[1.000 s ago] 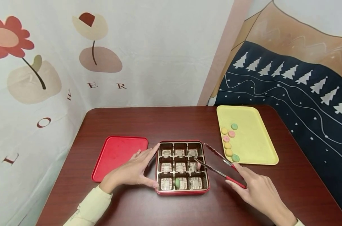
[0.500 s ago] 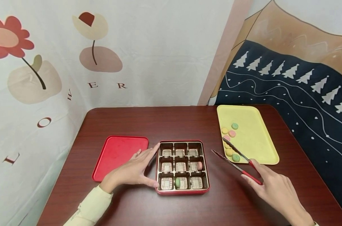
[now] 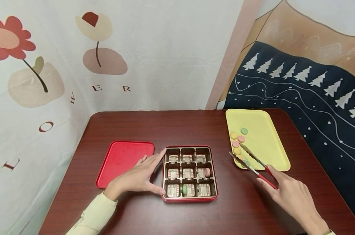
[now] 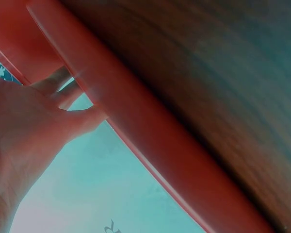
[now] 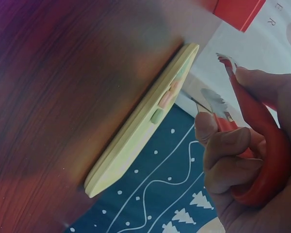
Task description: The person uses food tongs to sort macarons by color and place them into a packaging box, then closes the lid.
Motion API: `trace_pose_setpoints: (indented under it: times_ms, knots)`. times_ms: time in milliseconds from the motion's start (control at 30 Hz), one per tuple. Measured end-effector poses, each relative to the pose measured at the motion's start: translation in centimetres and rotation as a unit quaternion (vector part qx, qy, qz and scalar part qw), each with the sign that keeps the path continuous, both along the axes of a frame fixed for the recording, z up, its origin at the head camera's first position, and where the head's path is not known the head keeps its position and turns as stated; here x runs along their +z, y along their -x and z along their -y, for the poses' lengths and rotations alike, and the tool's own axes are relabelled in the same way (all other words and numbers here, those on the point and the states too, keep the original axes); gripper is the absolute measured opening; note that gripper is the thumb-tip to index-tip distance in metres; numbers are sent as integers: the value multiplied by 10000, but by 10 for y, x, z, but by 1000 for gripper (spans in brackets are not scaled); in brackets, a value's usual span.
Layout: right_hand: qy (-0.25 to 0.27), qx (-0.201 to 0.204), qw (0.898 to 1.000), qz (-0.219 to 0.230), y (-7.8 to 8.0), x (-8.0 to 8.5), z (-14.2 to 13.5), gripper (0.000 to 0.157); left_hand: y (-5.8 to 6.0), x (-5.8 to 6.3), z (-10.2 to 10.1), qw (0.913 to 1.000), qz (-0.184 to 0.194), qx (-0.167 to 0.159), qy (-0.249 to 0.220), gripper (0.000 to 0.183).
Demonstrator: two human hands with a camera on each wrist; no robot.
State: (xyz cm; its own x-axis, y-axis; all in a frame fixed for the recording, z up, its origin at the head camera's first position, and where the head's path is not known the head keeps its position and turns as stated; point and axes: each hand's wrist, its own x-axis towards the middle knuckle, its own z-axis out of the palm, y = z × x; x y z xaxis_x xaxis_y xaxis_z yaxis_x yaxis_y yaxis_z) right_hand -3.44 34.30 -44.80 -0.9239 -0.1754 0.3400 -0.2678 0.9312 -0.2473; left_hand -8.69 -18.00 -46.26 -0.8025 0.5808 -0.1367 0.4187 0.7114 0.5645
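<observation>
My left hand [image 3: 140, 176] spreads along the left side of the red box [image 3: 190, 200], thumb at the near corner and fingers straight toward the far one; the left wrist view shows the thumb touching the box's wall. Nine brown compartments fill the box. A green macaron [image 3: 184, 190] stands in the near middle one, a pink macaron [image 3: 207, 172] in the middle right one. My right hand [image 3: 295, 195] holds red-handled tongs [image 3: 265, 179], their tips parted over the left edge of the yellow tray [image 3: 265, 143]. Nothing is between the tips.
Several macarons lie along the tray's left side, among them a green macaron [image 3: 244, 131] and a pink macaron [image 3: 235, 144]. The tongs partly cover the nearest ones. A red lid [image 3: 121, 160] lies on the brown table [image 3: 154, 127] left of the box, partly under my left hand.
The tongs have let go of the pink macaron in the middle right compartment. My right hand has carried them rightward to the yellow tray. My left hand has stayed at the box.
</observation>
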Motion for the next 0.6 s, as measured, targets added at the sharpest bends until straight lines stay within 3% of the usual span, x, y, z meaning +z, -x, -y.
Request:
trace_pose_setpoints:
  times_ms: [600]
  knots:
    - [-190,-132,9983,537,-3,7,-5,58,-2,2,0,10000,10,11,-33,143]
